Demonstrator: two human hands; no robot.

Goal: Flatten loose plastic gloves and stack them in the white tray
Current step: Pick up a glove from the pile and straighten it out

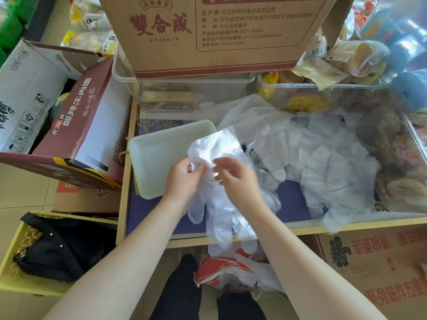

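Thin clear plastic glove (215, 172) hangs between the left hand (184, 179) and right hand (238, 179), fingers pinching its crumpled middle apparently to spread it, just beside the empty white rectangular tray (152, 158), handy for stacking, loose gloves (323, 158) heaped right.

a single head-worn wide-angle camera looked forward and steeply down from above the person's forearms. it sat close over the near edge of the counter (161, 218), with the floor and legs below and stacked boxes (208, 35) far.
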